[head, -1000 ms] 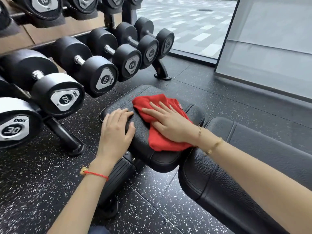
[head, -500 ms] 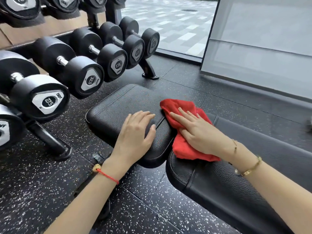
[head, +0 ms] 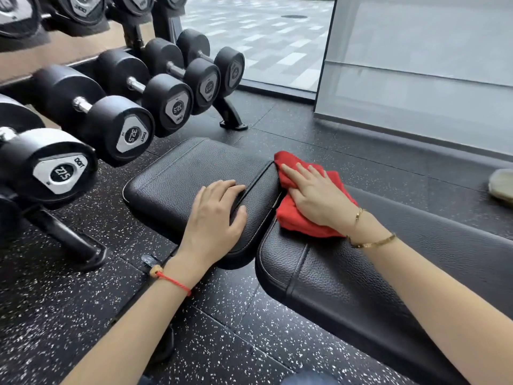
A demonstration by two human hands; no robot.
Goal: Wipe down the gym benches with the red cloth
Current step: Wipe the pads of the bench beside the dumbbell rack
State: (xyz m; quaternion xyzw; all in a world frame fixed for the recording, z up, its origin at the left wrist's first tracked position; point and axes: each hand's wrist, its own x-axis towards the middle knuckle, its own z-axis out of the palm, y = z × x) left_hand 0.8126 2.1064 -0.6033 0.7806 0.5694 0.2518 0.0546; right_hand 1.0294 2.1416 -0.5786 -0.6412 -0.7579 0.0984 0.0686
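Long back pad [head: 361, 273]: the largest surface in view, black grained upholstery, judged firm under a thin give and fixed in place. It is not to be lifted, only wiped; the grain and the stitched seam near its end are judged likely to hold grime.

Seat pad [head: 177, 179]: the smaller black cushion, set end to end with the long back pad across a narrow gap. It is judged padded but stable enough to be leaned on.

Dumbbell rack [head: 116, 112]: heavy rubber-headed weights are racked just beside the seat pad (no part of the wiping, but close to the left elbow's path).

Red cloth [head: 302, 220]: a soft, light, bunched towel is spread over the near end of the long back pad, with one corner reaching the edge of the seat pad. It is judged limp and easily crumpled, so it is best driven by a flat palm over its middle, not pinched at a corner.

Right hand [head: 316, 198]: laid flat on the red cloth, fingers extended, pressing down; nothing is gripped.

Left hand [head: 213, 218]: rested palm down on the seat pad's near end, fingers relaxed and spread, holding nothing.
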